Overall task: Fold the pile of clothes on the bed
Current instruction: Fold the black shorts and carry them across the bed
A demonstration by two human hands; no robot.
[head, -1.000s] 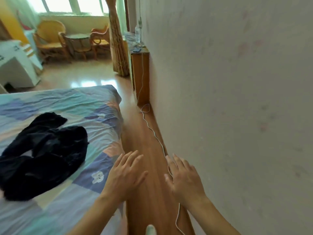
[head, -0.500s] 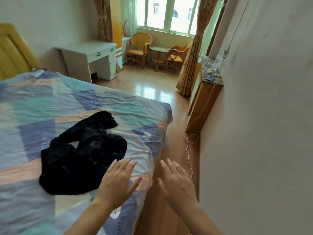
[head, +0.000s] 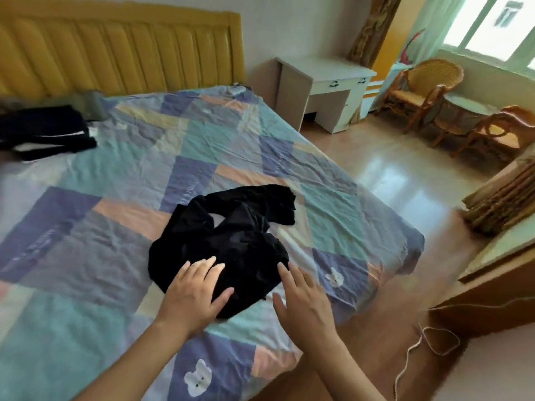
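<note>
faint print on bedsheet [head: 185, 192] too blurred to read, no other txt legible

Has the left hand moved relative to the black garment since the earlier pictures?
Yes. The left hand has come forward over the black garment on the bed; earlier it was short of it.

I see the crumpled garment [head: 228, 244] lying on the bed [head: 86, 256] near its foot edge. My left hand [head: 194, 296] is over its near side, my right hand [head: 304, 305] just right of it. A second garment pile [head: 43, 131] lies far left, before the headboard [head: 115, 47].
</note>
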